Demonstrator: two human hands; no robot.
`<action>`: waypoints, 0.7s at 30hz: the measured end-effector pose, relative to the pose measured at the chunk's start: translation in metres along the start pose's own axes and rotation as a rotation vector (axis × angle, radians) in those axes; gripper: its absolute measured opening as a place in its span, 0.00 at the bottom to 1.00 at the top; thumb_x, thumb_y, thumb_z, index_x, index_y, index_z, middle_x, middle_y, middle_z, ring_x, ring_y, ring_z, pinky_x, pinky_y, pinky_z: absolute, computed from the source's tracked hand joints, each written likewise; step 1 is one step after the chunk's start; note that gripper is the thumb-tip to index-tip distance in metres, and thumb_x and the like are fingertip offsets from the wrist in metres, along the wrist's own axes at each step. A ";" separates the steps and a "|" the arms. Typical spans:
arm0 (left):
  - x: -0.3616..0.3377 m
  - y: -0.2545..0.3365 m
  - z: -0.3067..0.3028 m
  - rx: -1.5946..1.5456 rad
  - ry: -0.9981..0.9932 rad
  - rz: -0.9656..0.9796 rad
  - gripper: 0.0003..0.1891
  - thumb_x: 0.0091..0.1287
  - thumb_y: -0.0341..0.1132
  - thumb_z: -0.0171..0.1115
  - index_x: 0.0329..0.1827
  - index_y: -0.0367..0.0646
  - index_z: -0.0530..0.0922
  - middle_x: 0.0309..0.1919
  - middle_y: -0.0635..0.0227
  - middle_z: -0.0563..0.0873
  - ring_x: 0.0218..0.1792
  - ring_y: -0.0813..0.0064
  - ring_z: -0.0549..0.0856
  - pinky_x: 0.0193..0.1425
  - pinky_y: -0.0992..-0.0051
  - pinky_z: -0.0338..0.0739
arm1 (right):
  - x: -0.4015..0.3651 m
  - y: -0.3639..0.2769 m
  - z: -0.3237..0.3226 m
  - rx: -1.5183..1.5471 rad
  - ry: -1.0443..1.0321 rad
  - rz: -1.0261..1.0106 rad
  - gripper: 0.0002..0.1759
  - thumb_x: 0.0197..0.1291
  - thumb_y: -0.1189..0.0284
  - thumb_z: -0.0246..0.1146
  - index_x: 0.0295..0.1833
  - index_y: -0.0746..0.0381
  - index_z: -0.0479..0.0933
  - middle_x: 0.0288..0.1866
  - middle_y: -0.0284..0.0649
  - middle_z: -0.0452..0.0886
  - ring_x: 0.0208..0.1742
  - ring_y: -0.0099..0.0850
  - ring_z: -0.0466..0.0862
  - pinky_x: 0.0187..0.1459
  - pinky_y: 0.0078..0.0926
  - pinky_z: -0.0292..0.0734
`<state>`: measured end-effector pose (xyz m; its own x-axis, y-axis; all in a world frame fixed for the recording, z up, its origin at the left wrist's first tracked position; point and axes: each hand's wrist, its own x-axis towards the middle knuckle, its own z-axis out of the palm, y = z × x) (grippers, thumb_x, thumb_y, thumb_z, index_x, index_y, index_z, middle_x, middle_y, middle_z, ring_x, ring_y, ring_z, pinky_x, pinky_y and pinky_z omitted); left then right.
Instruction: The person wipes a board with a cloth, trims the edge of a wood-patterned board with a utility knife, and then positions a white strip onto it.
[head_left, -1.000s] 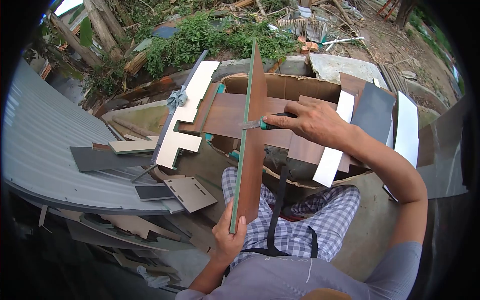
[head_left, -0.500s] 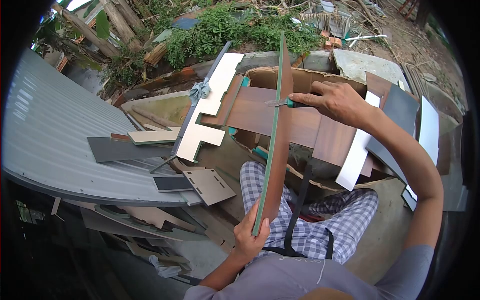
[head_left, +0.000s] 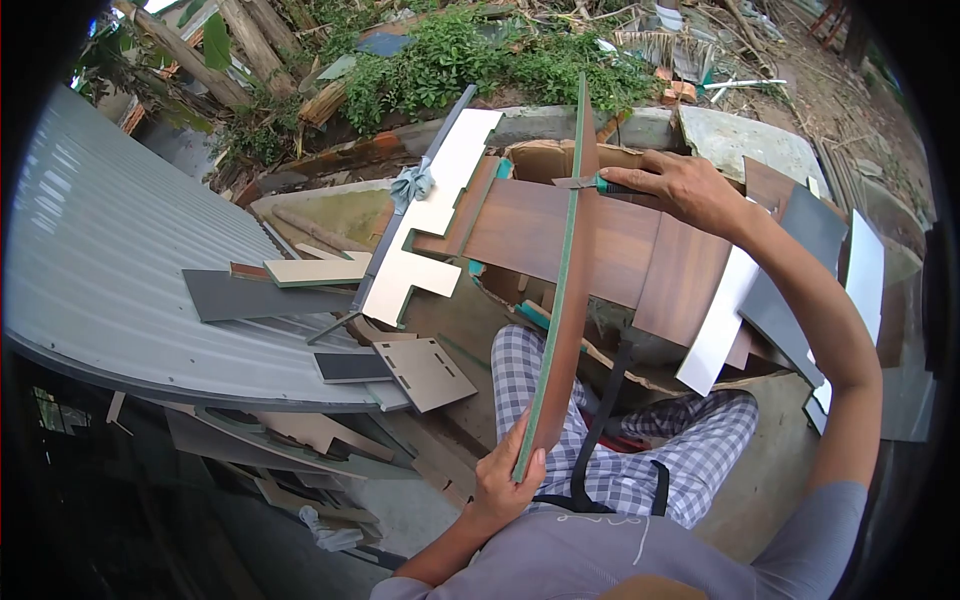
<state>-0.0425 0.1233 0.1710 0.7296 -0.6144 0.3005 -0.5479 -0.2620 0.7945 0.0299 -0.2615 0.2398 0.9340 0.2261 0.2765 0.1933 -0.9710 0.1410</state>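
Note:
A long narrow brown board [head_left: 574,330] with a green edge stands on edge, running from my lap away from me. My left hand [head_left: 508,478] grips its near end, fingers on one side and thumb on the other. Near the far end, my right hand [head_left: 690,192] is closed round the dark and green handle of a utility knife [head_left: 577,183]. The knife's blade lies across the board's green edge. Beneath the board, wide brown panels [head_left: 520,225] rest over an open cardboard box [head_left: 610,155].
A cream cut-out panel [head_left: 430,215] with a grey cloth [head_left: 411,184] lies left of the box. White and dark strips [head_left: 795,265] lie at the right. A corrugated metal sheet [head_left: 150,270] with offcuts fills the left. Green plants [head_left: 440,65] grow beyond.
The knife and my right hand have shifted slightly toward the board's far end, and the blade is turned flatter across the edge. The whole view has moved slightly. Both hands keep their holds.

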 end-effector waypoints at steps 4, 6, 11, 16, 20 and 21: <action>0.001 0.002 -0.001 -0.004 -0.017 0.009 0.28 0.58 0.23 0.59 0.63 0.27 0.65 0.54 0.43 0.78 0.51 0.52 0.82 0.51 0.66 0.79 | 0.016 0.028 0.012 0.009 0.034 0.112 0.29 0.62 0.71 0.55 0.68 0.39 0.64 0.43 0.39 0.76 0.35 0.37 0.81 0.31 0.33 0.79; 0.000 0.002 -0.003 -0.007 -0.014 0.008 0.28 0.58 0.23 0.59 0.63 0.27 0.65 0.54 0.43 0.78 0.51 0.52 0.82 0.51 0.66 0.79 | 0.020 0.030 0.015 0.002 0.020 0.114 0.29 0.62 0.71 0.55 0.68 0.38 0.63 0.42 0.39 0.76 0.35 0.37 0.81 0.31 0.32 0.79; -0.002 -0.004 -0.006 -0.020 -0.014 -0.014 0.28 0.58 0.25 0.59 0.63 0.28 0.66 0.54 0.44 0.78 0.50 0.51 0.83 0.51 0.66 0.79 | 0.021 0.023 0.009 -0.065 -0.014 -0.020 0.32 0.61 0.74 0.55 0.69 0.37 0.61 0.41 0.37 0.74 0.35 0.35 0.82 0.31 0.31 0.80; 0.002 -0.001 -0.009 -0.010 -0.023 -0.009 0.28 0.58 0.25 0.60 0.64 0.30 0.66 0.54 0.45 0.78 0.49 0.53 0.83 0.50 0.67 0.79 | 0.033 0.043 0.011 -0.027 -0.016 -0.025 0.33 0.61 0.74 0.55 0.70 0.36 0.61 0.39 0.37 0.74 0.34 0.36 0.82 0.31 0.33 0.80; 0.006 0.003 -0.007 0.019 -0.008 0.024 0.27 0.58 0.26 0.61 0.62 0.28 0.68 0.47 0.46 0.82 0.43 0.60 0.86 0.47 0.71 0.79 | 0.050 0.085 0.037 -0.082 0.043 0.109 0.31 0.61 0.72 0.55 0.69 0.36 0.62 0.37 0.39 0.75 0.33 0.39 0.81 0.31 0.37 0.77; 0.006 0.002 -0.008 0.022 -0.004 0.023 0.27 0.58 0.26 0.61 0.62 0.28 0.68 0.47 0.46 0.82 0.43 0.60 0.86 0.47 0.71 0.79 | 0.055 0.085 0.038 -0.074 0.061 0.108 0.31 0.61 0.72 0.55 0.69 0.35 0.62 0.38 0.39 0.75 0.33 0.39 0.81 0.31 0.37 0.77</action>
<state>-0.0359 0.1247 0.1788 0.7149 -0.6234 0.3166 -0.5735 -0.2638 0.7756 0.1090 -0.3348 0.2308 0.9276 0.1273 0.3512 0.0678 -0.9819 0.1768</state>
